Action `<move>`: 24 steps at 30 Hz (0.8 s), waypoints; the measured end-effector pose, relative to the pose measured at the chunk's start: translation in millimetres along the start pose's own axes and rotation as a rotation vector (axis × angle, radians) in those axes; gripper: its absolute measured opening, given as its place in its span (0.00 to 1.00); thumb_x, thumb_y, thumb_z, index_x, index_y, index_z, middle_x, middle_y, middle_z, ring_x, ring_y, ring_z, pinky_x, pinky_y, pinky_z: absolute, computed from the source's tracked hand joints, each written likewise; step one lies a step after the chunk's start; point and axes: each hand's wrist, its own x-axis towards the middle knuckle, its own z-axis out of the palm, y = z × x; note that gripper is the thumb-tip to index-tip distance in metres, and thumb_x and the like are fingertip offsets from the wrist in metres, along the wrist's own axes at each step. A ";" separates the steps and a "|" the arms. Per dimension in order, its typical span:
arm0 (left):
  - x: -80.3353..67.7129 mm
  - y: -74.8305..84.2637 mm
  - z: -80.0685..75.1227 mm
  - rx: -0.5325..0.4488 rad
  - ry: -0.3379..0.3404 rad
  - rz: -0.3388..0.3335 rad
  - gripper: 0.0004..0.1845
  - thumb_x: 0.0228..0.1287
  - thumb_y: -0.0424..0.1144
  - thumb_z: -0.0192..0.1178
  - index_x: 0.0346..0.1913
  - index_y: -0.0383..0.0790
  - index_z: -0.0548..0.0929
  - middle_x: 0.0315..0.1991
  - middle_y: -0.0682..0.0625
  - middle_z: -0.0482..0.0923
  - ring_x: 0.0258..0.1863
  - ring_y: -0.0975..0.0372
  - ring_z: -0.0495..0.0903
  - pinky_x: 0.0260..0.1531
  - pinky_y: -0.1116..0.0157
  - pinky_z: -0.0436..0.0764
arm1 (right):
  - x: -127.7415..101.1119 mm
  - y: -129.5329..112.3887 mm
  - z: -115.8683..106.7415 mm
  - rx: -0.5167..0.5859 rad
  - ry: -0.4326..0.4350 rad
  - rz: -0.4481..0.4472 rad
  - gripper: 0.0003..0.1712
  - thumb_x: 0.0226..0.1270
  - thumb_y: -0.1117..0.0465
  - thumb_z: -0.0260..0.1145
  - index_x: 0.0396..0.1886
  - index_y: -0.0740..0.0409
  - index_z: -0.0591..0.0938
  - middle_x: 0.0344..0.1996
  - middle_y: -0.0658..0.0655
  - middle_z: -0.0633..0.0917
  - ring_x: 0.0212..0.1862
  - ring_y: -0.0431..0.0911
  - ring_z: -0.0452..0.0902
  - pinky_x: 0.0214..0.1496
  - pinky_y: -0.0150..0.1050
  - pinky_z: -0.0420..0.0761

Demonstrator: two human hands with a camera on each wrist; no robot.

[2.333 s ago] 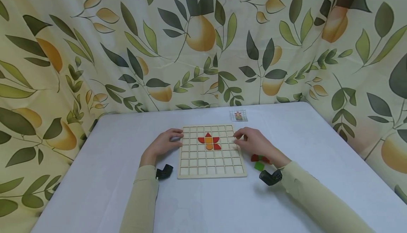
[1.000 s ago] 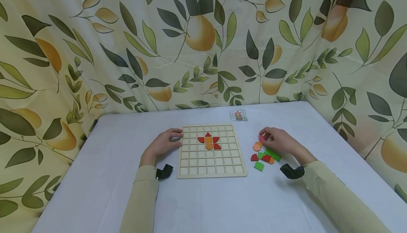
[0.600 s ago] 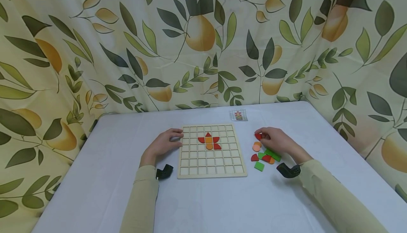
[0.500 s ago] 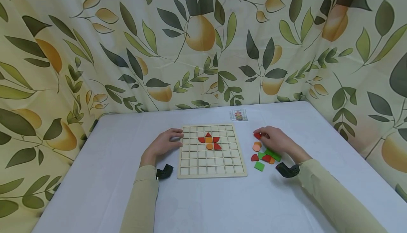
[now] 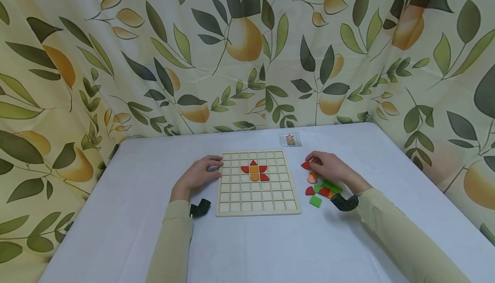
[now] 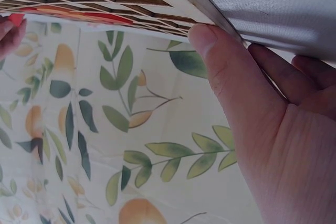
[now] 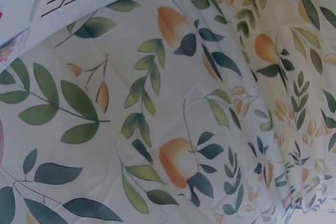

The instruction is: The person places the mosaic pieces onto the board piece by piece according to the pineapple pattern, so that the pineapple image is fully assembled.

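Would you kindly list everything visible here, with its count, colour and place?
Grid board: one, pale wood, middle of the table.
Pieces on the board: a small red and orange flower shape, in the upper cells.
Loose pieces: a small cluster, red, orange and green, right of the board.
Red piece: one, pinched at the right hand's fingers.
Pattern card: one, small, behind the board.
Table: one, white cover.
Curtain: cream with leaves and pears, behind and at the sides.
Wrist cameras: two, black.
Left hand: rests at the board's left edge.
Right hand: over the loose pieces.
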 end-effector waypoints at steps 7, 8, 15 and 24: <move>-0.8 2.8 -1.5 0.016 -0.004 0.000 0.22 0.58 0.47 0.62 0.56 0.48 0.78 0.63 0.60 0.66 0.68 0.60 0.58 0.68 0.55 0.57 | 1.7 -3.1 1.7 0.000 -0.007 0.039 0.13 0.66 0.58 0.55 0.46 0.57 0.78 0.35 0.56 0.80 0.36 0.47 0.71 0.32 0.33 0.74; -0.8 2.8 -1.7 0.017 -0.004 0.004 0.22 0.58 0.47 0.62 0.56 0.48 0.78 0.63 0.60 0.66 0.68 0.59 0.58 0.67 0.55 0.57 | 1.9 -3.4 1.3 -0.005 -0.004 0.050 0.13 0.65 0.57 0.56 0.45 0.58 0.78 0.35 0.56 0.80 0.35 0.47 0.72 0.32 0.33 0.74; 0.0 2.1 -1.2 0.015 0.000 0.008 0.22 0.58 0.47 0.63 0.56 0.48 0.78 0.63 0.59 0.66 0.68 0.59 0.57 0.68 0.55 0.57 | 4.1 -3.1 -2.8 -0.043 -0.024 0.051 0.16 0.63 0.52 0.60 0.42 0.58 0.81 0.33 0.53 0.81 0.35 0.46 0.71 0.32 0.34 0.74; 0.1 0.4 -0.1 0.013 0.001 -0.006 0.21 0.58 0.47 0.62 0.56 0.49 0.78 0.63 0.61 0.66 0.68 0.60 0.58 0.67 0.54 0.58 | 4.0 -1.1 -2.4 -0.045 -0.100 -0.066 0.21 0.60 0.60 0.61 0.54 0.51 0.79 0.44 0.55 0.80 0.43 0.47 0.71 0.40 0.37 0.75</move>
